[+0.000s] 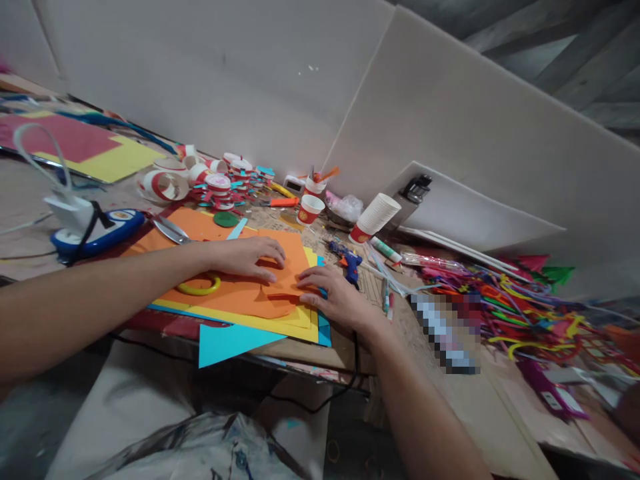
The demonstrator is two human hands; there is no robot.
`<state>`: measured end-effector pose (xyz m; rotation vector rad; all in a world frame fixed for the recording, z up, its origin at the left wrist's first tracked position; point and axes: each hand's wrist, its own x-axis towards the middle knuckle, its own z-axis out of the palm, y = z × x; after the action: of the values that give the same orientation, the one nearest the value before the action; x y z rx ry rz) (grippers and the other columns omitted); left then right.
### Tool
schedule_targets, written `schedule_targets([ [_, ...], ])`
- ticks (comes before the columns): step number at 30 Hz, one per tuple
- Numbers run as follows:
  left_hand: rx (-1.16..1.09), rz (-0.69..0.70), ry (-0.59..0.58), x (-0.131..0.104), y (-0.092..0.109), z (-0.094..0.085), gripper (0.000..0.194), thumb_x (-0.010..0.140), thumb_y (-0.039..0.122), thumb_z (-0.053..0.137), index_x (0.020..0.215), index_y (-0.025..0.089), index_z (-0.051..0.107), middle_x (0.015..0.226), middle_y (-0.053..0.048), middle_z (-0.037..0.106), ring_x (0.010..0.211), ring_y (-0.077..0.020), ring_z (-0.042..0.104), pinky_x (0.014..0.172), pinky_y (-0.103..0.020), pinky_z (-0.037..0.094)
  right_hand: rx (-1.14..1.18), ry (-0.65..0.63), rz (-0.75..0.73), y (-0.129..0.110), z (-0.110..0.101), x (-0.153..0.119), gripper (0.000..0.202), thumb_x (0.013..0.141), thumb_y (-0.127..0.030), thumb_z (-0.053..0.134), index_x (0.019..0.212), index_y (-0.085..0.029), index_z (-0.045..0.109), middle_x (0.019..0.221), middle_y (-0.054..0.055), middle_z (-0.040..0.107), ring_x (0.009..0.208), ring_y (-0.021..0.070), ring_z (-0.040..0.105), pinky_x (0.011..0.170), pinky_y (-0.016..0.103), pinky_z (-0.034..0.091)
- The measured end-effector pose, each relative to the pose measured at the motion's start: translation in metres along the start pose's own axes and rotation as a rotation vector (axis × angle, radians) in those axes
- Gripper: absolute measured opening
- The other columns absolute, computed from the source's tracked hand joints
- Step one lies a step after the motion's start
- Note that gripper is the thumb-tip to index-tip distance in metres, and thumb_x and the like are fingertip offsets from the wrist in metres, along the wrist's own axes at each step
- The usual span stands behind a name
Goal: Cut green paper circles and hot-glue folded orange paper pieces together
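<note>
My left hand point(250, 258) rests palm down on orange paper point(240, 300), its fingers spread and nothing in them. To the right, my right hand point(327, 291) touches the right edge of the orange paper with its fingers apart, beside a narrow raised strip of orange. Yellow sheets point(300, 325) and blue sheets lie beneath. A turquoise paper triangle point(230, 341) juts over the table's front edge. Under my left wrist lie scissors, with a yellow handle point(205, 287) in front and metal blades point(171, 230) behind.
A blue power strip point(100, 233) with a white plug stands at left. Behind are paper cups point(310, 210), a cup stack point(375, 217) and a dark bottle point(413, 197). A blue glue gun point(351, 263) lies near my right hand. Colourful pipe cleaners point(520, 307) cover the right side.
</note>
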<state>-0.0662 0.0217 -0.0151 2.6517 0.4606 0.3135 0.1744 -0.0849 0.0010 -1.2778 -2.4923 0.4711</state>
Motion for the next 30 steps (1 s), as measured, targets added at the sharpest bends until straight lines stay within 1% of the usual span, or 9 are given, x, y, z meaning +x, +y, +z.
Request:
schedule_targets([
  [3, -0.003, -0.005, -0.012, 0.000, 0.000, -0.001, 0.035, 0.085, 0.036, 0.064, 0.112, 0.015, 0.067, 0.125, -0.011, 0.063, 0.118, -0.0209, 0.056, 0.104, -0.031, 0.038, 0.006, 0.009, -0.001, 0.000, 0.000, 0.000, 0.024, 0.089, -0.037, 0.061, 0.103, -0.019, 0.070, 0.116, 0.009, 0.066, 0.112, 0.0205, 0.058, 0.101, 0.038, 0.041],
  [5, -0.002, 0.003, -0.009, 0.000, -0.001, 0.000, 0.034, 0.085, 0.036, 0.064, 0.112, 0.015, 0.067, 0.125, -0.011, 0.063, 0.117, -0.0208, 0.056, 0.104, -0.031, 0.038, -0.003, 0.016, -0.013, 0.001, 0.001, 0.000, 0.021, 0.091, -0.034, 0.059, 0.102, -0.020, 0.071, 0.114, 0.008, 0.068, 0.110, 0.0195, 0.059, 0.100, 0.037, 0.041],
  [8, 0.001, 0.018, 0.016, 0.001, -0.003, 0.002, 0.029, 0.086, 0.032, 0.062, 0.110, 0.016, 0.068, 0.124, -0.011, 0.063, 0.116, -0.0206, 0.056, 0.103, -0.030, 0.039, -0.033, 0.060, -0.023, 0.001, 0.005, 0.000, 0.022, 0.095, -0.027, 0.053, 0.099, -0.018, 0.072, 0.107, 0.007, 0.071, 0.103, 0.0180, 0.062, 0.095, 0.034, 0.044],
  [11, -0.030, 0.024, 0.044, 0.002, -0.003, 0.002, 0.025, 0.090, 0.031, 0.057, 0.106, 0.016, 0.068, 0.121, -0.011, 0.065, 0.114, -0.0193, 0.057, 0.101, -0.029, 0.040, -0.052, 0.102, -0.020, 0.000, 0.008, 0.002, 0.020, 0.093, -0.024, 0.054, 0.096, -0.017, 0.073, 0.100, 0.007, 0.073, 0.096, 0.0181, 0.065, 0.090, 0.032, 0.046],
  [15, -0.103, 0.001, 0.035, 0.002, -0.002, 0.000, 0.027, 0.094, 0.031, 0.050, 0.106, 0.015, 0.068, 0.117, -0.010, 0.066, 0.109, -0.0162, 0.059, 0.097, -0.026, 0.042, -0.029, 0.057, -0.025, -0.006, 0.005, 0.002, 0.022, 0.094, -0.025, 0.052, 0.099, -0.017, 0.073, 0.100, 0.006, 0.074, 0.096, 0.0176, 0.065, 0.091, 0.031, 0.046],
  [20, -0.106, 0.017, 0.008, 0.001, -0.002, -0.001, 0.026, 0.093, 0.032, 0.052, 0.103, 0.016, 0.069, 0.116, -0.009, 0.067, 0.109, -0.0163, 0.059, 0.098, -0.025, 0.041, 0.007, 0.035, -0.026, -0.006, 0.003, 0.002, 0.026, 0.095, -0.022, 0.048, 0.098, -0.015, 0.073, 0.104, 0.007, 0.073, 0.098, 0.0161, 0.065, 0.092, 0.029, 0.046],
  [25, -0.092, 0.021, 0.002, 0.001, -0.003, -0.001, 0.025, 0.092, 0.032, 0.052, 0.101, 0.016, 0.070, 0.117, -0.009, 0.067, 0.110, -0.0167, 0.059, 0.099, -0.026, 0.041, 0.017, 0.043, 0.048, -0.006, 0.005, 0.004, 0.025, 0.090, -0.015, 0.050, 0.091, -0.015, 0.074, 0.102, 0.009, 0.074, 0.096, 0.0165, 0.067, 0.090, 0.028, 0.048],
  [27, -0.092, 0.029, 0.002, 0.001, -0.003, -0.001, 0.025, 0.092, 0.032, 0.052, 0.101, 0.016, 0.070, 0.117, -0.010, 0.067, 0.109, -0.0166, 0.060, 0.099, -0.025, 0.041, 0.047, 0.050, 0.106, -0.007, 0.006, 0.006, 0.022, 0.087, -0.013, 0.052, 0.089, -0.014, 0.074, 0.100, 0.009, 0.074, 0.094, 0.0172, 0.068, 0.089, 0.029, 0.049],
  [30, -0.105, 0.038, -0.002, 0.000, -0.003, -0.002, 0.026, 0.092, 0.033, 0.052, 0.100, 0.016, 0.070, 0.118, -0.010, 0.066, 0.110, -0.0168, 0.060, 0.099, -0.025, 0.040, 0.155, 0.072, 0.218, -0.009, 0.007, 0.007, 0.015, 0.079, -0.011, 0.060, 0.084, -0.015, 0.074, 0.098, 0.009, 0.075, 0.091, 0.0177, 0.069, 0.086, 0.028, 0.050],
])
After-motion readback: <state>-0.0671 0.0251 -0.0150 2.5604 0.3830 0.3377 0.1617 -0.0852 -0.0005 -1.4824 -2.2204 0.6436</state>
